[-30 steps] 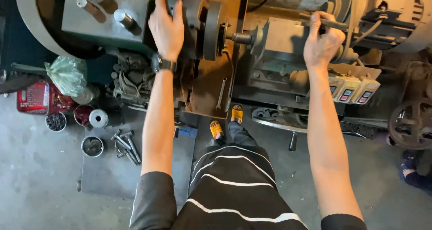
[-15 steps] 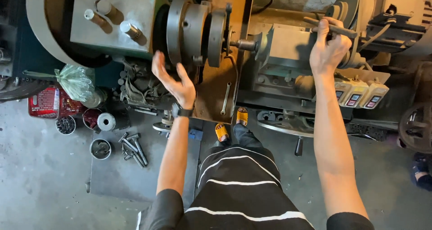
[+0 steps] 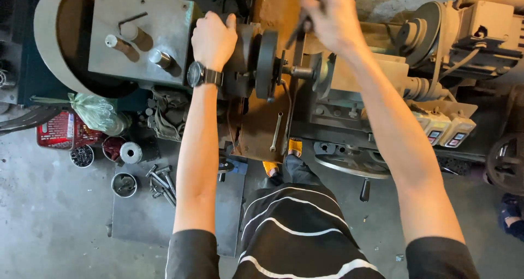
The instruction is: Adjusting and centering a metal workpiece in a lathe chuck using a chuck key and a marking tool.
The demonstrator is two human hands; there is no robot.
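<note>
L hand point(image 3: 214, 39), wristwatch w/ dark face point(image 3: 197, 74) on the wrist, is curled w/ fingers pressed together over the round dark metal chuck point(image 3: 252, 58) of the old grey-green metal lathe point(image 3: 143, 36); palm on the chuck's top edge, thumb up along its side. Just to the other side of that hand, the lathe's flat grey headstock cover carries two short round steel knobs point(image 3: 158, 60) and a bent dark hex key point(image 3: 131, 20).

R hand point(image 3: 333, 22) is closed in a fist on a thin dark metal chuck key handle point(image 3: 297, 33) that slants down from the fist toward the chuck; lower tip hard to make out. Directly below the R hand sits a dull steel tool post block w/ short shaft point(image 3: 305, 72), close beside the chuck face. Chuck lies between the two hands, touching the L one.

Below the L forearm on the concrete floor: small silver open-end spanner point(image 3: 277, 132) resting on the rusty brown lathe apron, loose steel bolts point(image 3: 162, 182), small round tins of parts point(image 3: 124, 184), red flat tin point(image 3: 57, 130), crumpled green plastic bag point(image 3: 95, 111). Under the R forearm, a grey spoked handwheel point(image 3: 349, 162) and white switch boxes point(image 3: 445, 130).
</note>
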